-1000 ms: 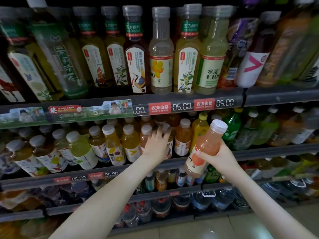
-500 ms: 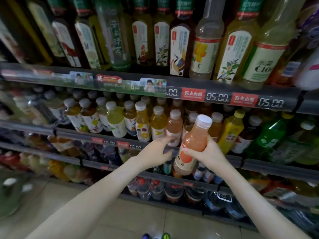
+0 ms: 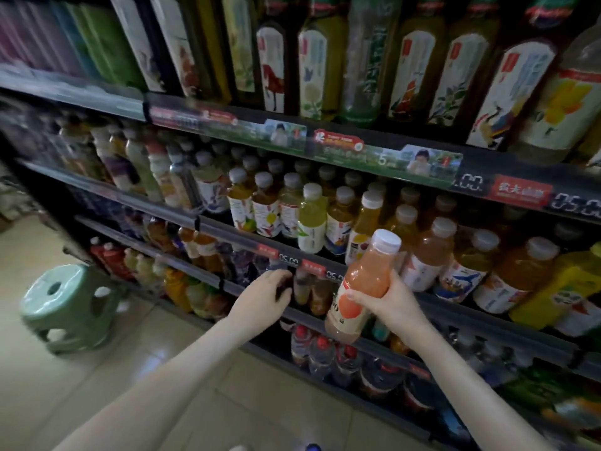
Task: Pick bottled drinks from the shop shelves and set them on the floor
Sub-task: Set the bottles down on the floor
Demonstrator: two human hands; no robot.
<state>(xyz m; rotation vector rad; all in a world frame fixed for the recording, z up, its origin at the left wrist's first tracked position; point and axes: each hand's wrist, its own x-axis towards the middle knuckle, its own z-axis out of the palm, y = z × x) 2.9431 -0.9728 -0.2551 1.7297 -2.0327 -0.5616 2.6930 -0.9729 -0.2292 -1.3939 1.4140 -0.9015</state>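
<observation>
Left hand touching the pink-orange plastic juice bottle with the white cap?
Apart. Head view shows shelf stock between the left hand and the bottle, gripped by the right hand alone.

Your right hand (image 3: 395, 302) grips the bottle (image 3: 364, 284) around its middle, thumb across the front, cap tilted toward 1 o'clock. At its 9 o'clock, your left hand (image 3: 263, 297) reaches forward, fingers curled, fingertips hidden.
</observation>
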